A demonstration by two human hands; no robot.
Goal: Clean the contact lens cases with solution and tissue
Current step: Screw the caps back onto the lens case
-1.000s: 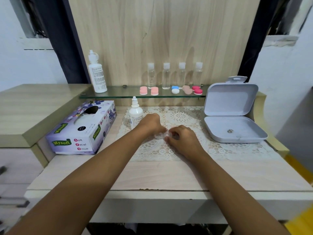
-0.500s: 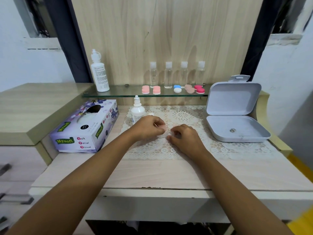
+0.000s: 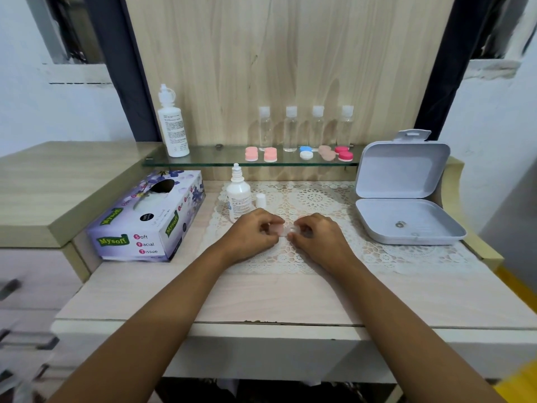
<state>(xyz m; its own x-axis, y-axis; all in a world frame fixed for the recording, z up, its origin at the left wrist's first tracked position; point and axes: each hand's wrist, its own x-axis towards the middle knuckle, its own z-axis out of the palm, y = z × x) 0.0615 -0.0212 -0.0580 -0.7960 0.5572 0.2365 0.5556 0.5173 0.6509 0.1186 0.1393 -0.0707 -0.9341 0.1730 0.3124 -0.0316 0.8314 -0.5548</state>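
Holding a small translucent lens case between them, the left hand and the right hand sit close together, low over the lace mat at the middle of the desk. The fingers of each hand curl round one end of the case and pinch it. Whether a lid is being twisted off, or a scrap of tissue is tucked inside the grip, is too small to tell.

The step looks like opening or working the case. It probably goes best with one hand steadying the body while the other does the turning. The case should stay level and over the mat, so that a drip or a dropped lid lands there. Smooth plastic this small will likely turn slippery once wet, so a firm fingertip pinch suits it better than a loose one.

The solution bottle stands just behind the left hand, with what seems to be its white cap beside it. A careless knuckle could tip either. The tissue box lies to the left, near enough to reach. Several coloured cases sit on the glass shelf, so much of the task likely remains.
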